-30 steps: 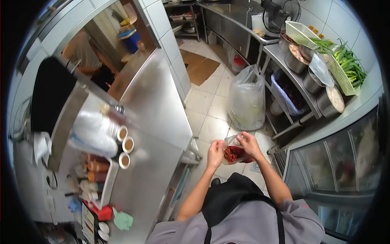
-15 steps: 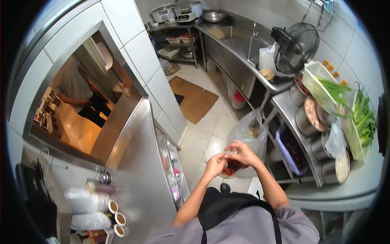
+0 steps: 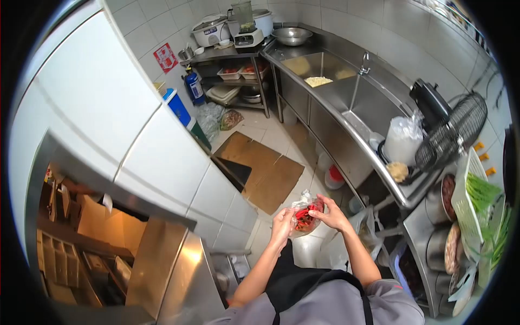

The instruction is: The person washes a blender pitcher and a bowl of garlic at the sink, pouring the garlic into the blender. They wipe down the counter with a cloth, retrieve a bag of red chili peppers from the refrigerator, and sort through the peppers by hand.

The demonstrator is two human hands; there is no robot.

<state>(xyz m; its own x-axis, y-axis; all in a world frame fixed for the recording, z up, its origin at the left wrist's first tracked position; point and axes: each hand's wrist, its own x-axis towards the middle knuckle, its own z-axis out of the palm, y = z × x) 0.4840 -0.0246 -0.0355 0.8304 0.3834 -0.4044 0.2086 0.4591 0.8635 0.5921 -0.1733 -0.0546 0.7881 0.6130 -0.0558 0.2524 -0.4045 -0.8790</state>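
Note:
Between my two hands is a clear plastic bag of red chili peppers (image 3: pixel 304 220), held in front of my apron at waist height. My left hand (image 3: pixel 282 225) is closed on the bag's left side, with the thumb and fingers pinching the plastic. On the other side my right hand (image 3: pixel 332 215) grips the bag, its thumb lying over the front near the peppers. The crumpled top of the bag sticks up beyond my hands. Whether the bag is knotted or loose, I cannot tell.
A steel sink counter (image 3: pixel 374 157) runs along the right, with a black fan (image 3: pixel 452 127) at its near end. Steel pots (image 3: pixel 439 254) and a basket of green vegetables (image 3: pixel 470 203) stand nearer. Flattened cardboard (image 3: pixel 265 170) lies on the floor ahead. A tiled wall (image 3: pixel 162 157) borders the left.
My view has moved forward, toward the cardboard and sink. My hands have shifted from the bag's top to its sides, and more of the red peppers shows.

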